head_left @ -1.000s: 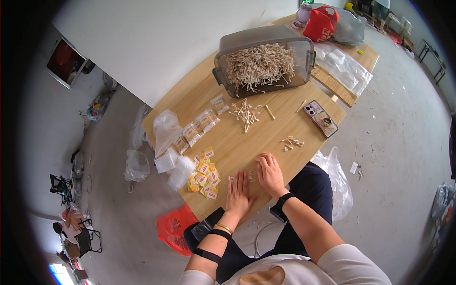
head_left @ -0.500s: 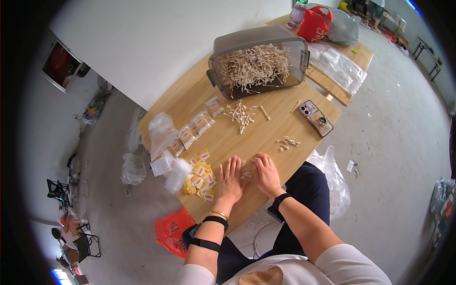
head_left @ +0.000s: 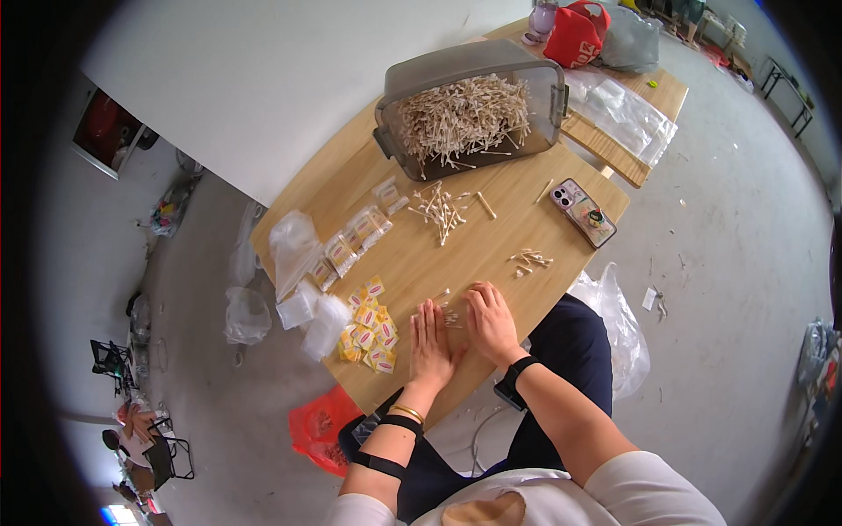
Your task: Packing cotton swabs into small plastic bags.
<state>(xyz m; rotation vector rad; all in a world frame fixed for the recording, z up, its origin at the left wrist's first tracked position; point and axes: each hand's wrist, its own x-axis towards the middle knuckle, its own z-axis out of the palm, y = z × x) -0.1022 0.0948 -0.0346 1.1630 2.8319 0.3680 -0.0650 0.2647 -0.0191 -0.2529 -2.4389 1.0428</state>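
A small group of cotton swabs (head_left: 451,317) lies on the wooden table between my two hands, partly hidden by them. On their left side, my left hand (head_left: 431,348) rests on its edge with the fingers stretched out. My right hand (head_left: 492,323) is on their right, back upward, its fingers slightly bent and lying on the table. Neither hand grips anything that I can see. Left of my left hand is a heap of yellow and white printed packets (head_left: 370,330). A few loose swabs (head_left: 530,260) lie beyond my right hand, and a larger pile of swabs (head_left: 438,210) sits farther off.
A grey plastic bin (head_left: 382,107) tipped toward me holds many swabs. A row of filled clear packs (head_left: 355,237) and plastic bags (head_left: 295,250) line the left edge. A phone (head_left: 582,213) lies at right. A red bag (head_left: 577,35) stands on the far table.
My left hand has drawn slightly nearer to me, and more swab tips show beyond its fingers. The right hand has hardly moved. The whole view has shifted slightly.
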